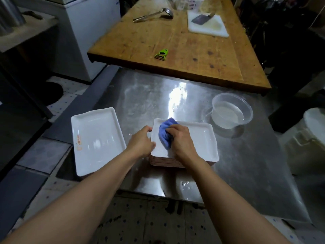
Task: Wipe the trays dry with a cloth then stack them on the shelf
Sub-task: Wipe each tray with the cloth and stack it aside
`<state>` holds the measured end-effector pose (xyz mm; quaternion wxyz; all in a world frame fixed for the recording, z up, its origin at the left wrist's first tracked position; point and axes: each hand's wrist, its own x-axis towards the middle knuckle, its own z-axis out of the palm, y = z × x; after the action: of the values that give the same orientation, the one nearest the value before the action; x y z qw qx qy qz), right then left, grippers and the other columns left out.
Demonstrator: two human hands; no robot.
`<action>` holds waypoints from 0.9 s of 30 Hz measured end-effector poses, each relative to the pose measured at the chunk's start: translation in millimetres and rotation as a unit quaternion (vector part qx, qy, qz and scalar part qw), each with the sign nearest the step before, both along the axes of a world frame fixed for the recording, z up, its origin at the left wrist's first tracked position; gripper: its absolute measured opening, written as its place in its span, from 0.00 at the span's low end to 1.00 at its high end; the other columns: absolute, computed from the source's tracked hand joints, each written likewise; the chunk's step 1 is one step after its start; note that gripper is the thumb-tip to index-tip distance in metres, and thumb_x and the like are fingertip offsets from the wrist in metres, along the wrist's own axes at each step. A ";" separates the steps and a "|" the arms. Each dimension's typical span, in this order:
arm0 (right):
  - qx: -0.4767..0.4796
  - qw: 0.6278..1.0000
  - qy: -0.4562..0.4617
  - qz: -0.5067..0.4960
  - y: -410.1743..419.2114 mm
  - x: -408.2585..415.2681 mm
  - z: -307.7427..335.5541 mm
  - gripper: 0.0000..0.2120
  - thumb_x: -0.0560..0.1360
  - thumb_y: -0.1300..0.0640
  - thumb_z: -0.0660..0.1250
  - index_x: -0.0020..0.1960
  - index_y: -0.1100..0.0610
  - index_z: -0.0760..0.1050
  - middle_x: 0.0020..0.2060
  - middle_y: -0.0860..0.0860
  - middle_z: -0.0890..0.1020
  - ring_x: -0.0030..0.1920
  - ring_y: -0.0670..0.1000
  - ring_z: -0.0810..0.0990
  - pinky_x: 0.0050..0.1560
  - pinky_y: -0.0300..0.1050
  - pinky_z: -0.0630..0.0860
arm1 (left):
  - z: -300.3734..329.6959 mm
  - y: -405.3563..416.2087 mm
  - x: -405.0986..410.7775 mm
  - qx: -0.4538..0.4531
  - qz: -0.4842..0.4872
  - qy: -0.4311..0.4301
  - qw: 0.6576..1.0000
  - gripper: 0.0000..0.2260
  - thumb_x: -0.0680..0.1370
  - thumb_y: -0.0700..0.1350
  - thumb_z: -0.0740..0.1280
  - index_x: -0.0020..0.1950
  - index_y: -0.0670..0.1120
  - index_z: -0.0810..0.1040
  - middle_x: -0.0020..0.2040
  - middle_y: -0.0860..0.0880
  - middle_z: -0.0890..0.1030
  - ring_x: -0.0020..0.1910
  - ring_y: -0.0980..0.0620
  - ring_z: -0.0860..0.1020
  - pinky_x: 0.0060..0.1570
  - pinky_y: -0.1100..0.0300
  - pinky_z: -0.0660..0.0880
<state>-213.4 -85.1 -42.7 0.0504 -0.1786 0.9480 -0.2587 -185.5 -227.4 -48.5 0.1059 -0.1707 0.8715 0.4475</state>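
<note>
Head view: on the steel worktop [237,173] the right hand [182,140] grips a bunched blue cloth [164,132] and presses it into the top white rectangular tray [202,140] of a stack of trays [165,162]. The left hand [140,141] pinches that tray's left rim, thumb on top. Just left lies a single white rectangular tray [95,138]. Farther right stands a clear round plastic tub [232,111] holding water. Beyond, on the wooden worktop [175,43], lies a green peeler [161,54].

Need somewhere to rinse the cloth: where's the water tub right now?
The tub stands on the steel table, right of centre in the head view, just beyond the far right corner of the tray stack.
</note>
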 end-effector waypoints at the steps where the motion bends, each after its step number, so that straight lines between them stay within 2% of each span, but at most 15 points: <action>1: 0.006 1.000 0.001 0.002 -1.9 -6.2 -0.6 0.17 0.76 0.66 0.60 0.64 0.62 0.74 0.63 0.57 0.74 0.63 0.56 0.67 0.64 0.39 0.60 | -0.6 -0.3 0.6 0.002 0.000 0.001 1.000 0.20 0.73 0.38 0.66 0.64 0.49 0.71 0.42 0.42 0.79 0.46 0.40 0.79 0.47 0.49 0.78; 4: 0.033 0.999 -0.004 0.008 -7.7 -16.4 -5.2 0.19 0.78 0.61 0.60 0.68 0.57 0.71 0.66 0.55 0.70 0.64 0.58 0.63 0.63 0.41 0.59 | -0.9 -1.0 3.0 0.017 0.000 0.008 1.000 0.21 0.74 0.37 0.65 0.66 0.49 0.71 0.43 0.42 0.80 0.46 0.40 0.79 0.48 0.50 0.77; 7: 0.057 0.998 -0.021 0.031 -11.2 -11.2 -3.1 0.23 0.74 0.55 0.53 0.68 0.54 0.72 0.67 0.52 0.70 0.64 0.59 0.63 0.60 0.45 0.61 | 0.0 -1.2 4.0 0.021 -0.004 0.015 1.000 0.22 0.75 0.37 0.64 0.68 0.49 0.70 0.38 0.45 0.77 0.44 0.40 0.78 0.48 0.52 0.76; 9: 0.045 0.997 -0.041 0.046 -11.1 -7.0 3.0 0.23 0.73 0.57 0.55 0.65 0.54 0.75 0.67 0.52 0.72 0.64 0.60 0.66 0.60 0.45 0.63 | -0.5 -0.6 4.4 0.034 -0.001 0.016 0.999 0.23 0.75 0.36 0.62 0.69 0.50 0.70 0.35 0.47 0.75 0.38 0.42 0.76 0.46 0.53 0.75; 12: 0.023 0.994 -0.073 0.083 -4.2 1.6 11.2 0.26 0.66 0.57 0.55 0.60 0.58 0.79 0.63 0.55 0.76 0.62 0.58 0.71 0.61 0.45 0.67 | -3.2 -1.0 5.2 0.062 0.009 0.006 0.998 0.23 0.76 0.36 0.60 0.70 0.50 0.69 0.31 0.49 0.74 0.29 0.47 0.73 0.36 0.56 0.73; 14: 0.034 0.989 -0.103 0.103 0.9 9.3 14.1 0.22 0.70 0.63 0.57 0.60 0.57 0.79 0.63 0.55 0.75 0.64 0.59 0.69 0.63 0.48 0.67 | -3.6 -2.0 5.2 0.086 0.014 -0.003 0.996 0.23 0.77 0.35 0.58 0.70 0.51 0.69 0.31 0.48 0.74 0.27 0.47 0.72 0.33 0.56 0.72; 16: 0.031 0.985 -0.126 0.114 4.9 14.5 15.9 0.23 0.72 0.69 0.57 0.61 0.54 0.78 0.64 0.54 0.74 0.65 0.58 0.66 0.65 0.50 0.65 | -2.7 -2.9 3.7 0.098 0.022 -0.011 0.995 0.24 0.77 0.35 0.55 0.70 0.53 0.69 0.34 0.45 0.75 0.27 0.46 0.72 0.34 0.53 0.73; 18: 0.033 0.982 -0.138 0.126 6.9 19.5 18.7 0.22 0.74 0.67 0.58 0.61 0.51 0.78 0.62 0.53 0.74 0.64 0.57 0.65 0.65 0.51 0.64 | -0.9 -2.8 1.7 0.094 0.024 -0.015 0.995 0.24 0.77 0.35 0.53 0.69 0.53 0.69 0.35 0.44 0.76 0.26 0.47 0.72 0.35 0.53 0.74; 22: 0.058 0.981 -0.125 0.134 8.7 30.0 20.8 0.20 0.74 0.63 0.59 0.63 0.50 0.76 0.60 0.52 0.74 0.62 0.56 0.64 0.64 0.51 0.63 | 2.1 -0.8 0.4 0.067 0.020 -0.011 0.998 0.20 0.79 0.40 0.54 0.69 0.52 0.69 0.49 0.39 0.79 0.31 0.48 0.74 0.32 0.58 0.74; 24: 0.076 0.982 -0.111 0.131 11.0 32.6 21.1 0.21 0.74 0.63 0.59 0.64 0.50 0.75 0.61 0.51 0.73 0.62 0.55 0.64 0.63 0.50 0.64 | 2.6 1.6 0.3 0.058 0.025 -0.016 0.998 0.19 0.79 0.41 0.56 0.69 0.52 0.69 0.56 0.39 0.79 0.39 0.43 0.78 0.37 0.55 0.75; 27: 0.104 0.983 -0.088 0.120 22.0 34.7 22.9 0.19 0.75 0.62 0.58 0.63 0.51 0.74 0.61 0.51 0.72 0.62 0.55 0.65 0.60 0.50 0.66 | 3.7 6.5 2.1 0.012 0.029 -0.014 0.999 0.20 0.77 0.44 0.62 0.69 0.53 0.69 0.56 0.43 0.80 0.48 0.41 0.79 0.46 0.53 0.77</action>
<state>-178.7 -63.1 -19.8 0.1828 -0.2617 0.9331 -0.1655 -183.4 -220.9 -44.8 0.1077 -0.2008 0.8589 0.4586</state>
